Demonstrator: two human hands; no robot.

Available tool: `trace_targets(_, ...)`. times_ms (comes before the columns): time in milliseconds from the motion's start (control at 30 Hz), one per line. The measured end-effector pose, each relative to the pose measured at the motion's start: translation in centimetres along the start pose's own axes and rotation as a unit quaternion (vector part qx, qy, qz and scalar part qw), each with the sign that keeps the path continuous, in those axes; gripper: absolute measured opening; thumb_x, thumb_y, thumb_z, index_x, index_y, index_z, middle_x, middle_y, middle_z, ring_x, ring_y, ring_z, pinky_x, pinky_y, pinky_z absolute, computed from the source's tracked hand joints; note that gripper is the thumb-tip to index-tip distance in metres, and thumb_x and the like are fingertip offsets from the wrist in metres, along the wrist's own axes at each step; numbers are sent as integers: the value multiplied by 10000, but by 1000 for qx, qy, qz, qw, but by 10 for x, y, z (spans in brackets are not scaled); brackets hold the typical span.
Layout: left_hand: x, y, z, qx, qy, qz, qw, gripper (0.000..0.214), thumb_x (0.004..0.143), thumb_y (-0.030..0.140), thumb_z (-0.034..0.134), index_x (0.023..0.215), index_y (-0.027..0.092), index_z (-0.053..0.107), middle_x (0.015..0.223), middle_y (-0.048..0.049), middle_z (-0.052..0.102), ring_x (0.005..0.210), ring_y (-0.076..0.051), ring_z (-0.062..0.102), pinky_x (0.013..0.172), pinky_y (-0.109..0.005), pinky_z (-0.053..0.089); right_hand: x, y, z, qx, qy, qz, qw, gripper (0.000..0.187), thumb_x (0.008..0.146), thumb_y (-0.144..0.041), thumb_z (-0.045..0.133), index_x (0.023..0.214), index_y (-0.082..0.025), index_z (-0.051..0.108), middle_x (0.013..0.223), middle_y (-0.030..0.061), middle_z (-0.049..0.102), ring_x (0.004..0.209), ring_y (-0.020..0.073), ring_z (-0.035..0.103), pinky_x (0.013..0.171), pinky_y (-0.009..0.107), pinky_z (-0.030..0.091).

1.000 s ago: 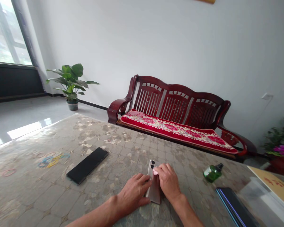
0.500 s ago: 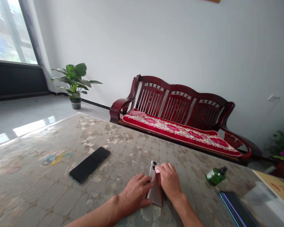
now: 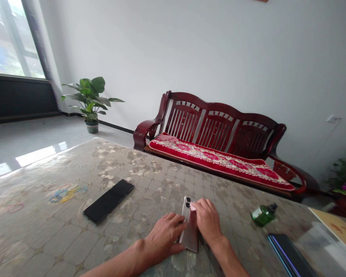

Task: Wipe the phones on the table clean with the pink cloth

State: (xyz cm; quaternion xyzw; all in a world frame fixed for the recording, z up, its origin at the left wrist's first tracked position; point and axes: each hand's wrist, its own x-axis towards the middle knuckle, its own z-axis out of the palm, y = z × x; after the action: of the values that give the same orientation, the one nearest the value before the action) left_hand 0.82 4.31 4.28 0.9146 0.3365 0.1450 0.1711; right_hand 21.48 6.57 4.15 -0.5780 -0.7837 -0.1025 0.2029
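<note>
A silvery-pink smartphone (image 3: 191, 234) lies on the table with its back and two dark camera lenses facing up. Along its left edge, my left hand (image 3: 167, 234) steadies it, with fingers and thumb resting against the side. A small pale pink wad (image 3: 193, 207), perhaps tissue or cloth, is pinched in the fingertips of my right hand (image 3: 208, 220). Those fingertips press the wad onto the phone's back beside the lenses. My right hand partly covers the phone's right edge.
A black smartphone (image 3: 108, 201) and coloured rubber bands (image 3: 67, 193) lie to the left on the patterned tablecloth (image 3: 144, 204). To the right are a green bottle (image 3: 263, 215), another dark phone (image 3: 290, 254) and a yellowish box (image 3: 334, 229). Behind stands a wooden bench (image 3: 219, 129).
My right hand has shifted very slightly right with the pink wad. My left hand stays at the phone's edge, and the phone keeps its place.
</note>
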Motion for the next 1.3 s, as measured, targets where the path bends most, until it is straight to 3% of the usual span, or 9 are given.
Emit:
trace_targets(133, 0, 0, 1, 12, -6, -2, 1000, 432, 860, 474, 627, 1233, 272, 546, 1192, -62, 584, 1037, -254, 543, 936, -371, 445, -11, 0, -3, 15, -5, -17, 1000, 229, 908, -130, 514, 951, -271, 688, 867, 19, 619, 860, 185, 502, 772, 292, 344)
trace_targets(400, -1, -1, 3, 13, -3, -1, 1000, 446, 860, 468, 620, 1260, 294, 529, 1217, -64, 573, 1044, -257, 543, 932, -379, 455, 17, 10, 7, -14, -10, 34, 999, 241, 885, -102, 538, 900, -274, 707, 860, 24, 640, 860, 192, 518, 764, 289, 345)
trace_targets(667, 0, -2, 2, 9, 2, 4, 1000, 443, 866, 473, 611, 1256, 284, 523, 1214, -63, 572, 1041, -256, 539, 933, -382, 453, -9, 6, -4, 24, -22, 9, 999, 264, 912, -111, 483, 941, -265, 696, 880, 24, 627, 884, 184, 517, 795, 277, 352)
trace_targets(933, -1, 0, 1, 14, -2, -4, 1000, 426, 866, 458, 613, 1249, 289, 531, 1206, -61, 574, 1037, -252, 543, 928, -370, 456, 18, 16, 6, 11, -32, 62, 998, 299, 887, -96, 469, 901, -263, 717, 884, 38, 647, 868, 191, 525, 783, 282, 358)
trace_targets(1167, 0, -1, 2, 7, -1, 2, 1000, 437, 859, 460, 617, 1252, 288, 527, 1206, -61, 574, 1042, -256, 538, 939, -378, 451, -7, 10, -1, 43, -20, 41, 998, 294, 906, -112, 455, 919, -264, 706, 871, 26, 634, 865, 175, 534, 789, 262, 363)
trace_targets(1300, 0, -1, 3, 7, -3, -1, 1000, 444, 859, 459, 614, 1260, 292, 521, 1217, -62, 568, 1047, -259, 534, 943, -382, 448, -2, 12, 2, 35, -20, 54, 998, 271, 915, -128, 465, 922, -255, 705, 881, 25, 639, 865, 173, 537, 794, 256, 367)
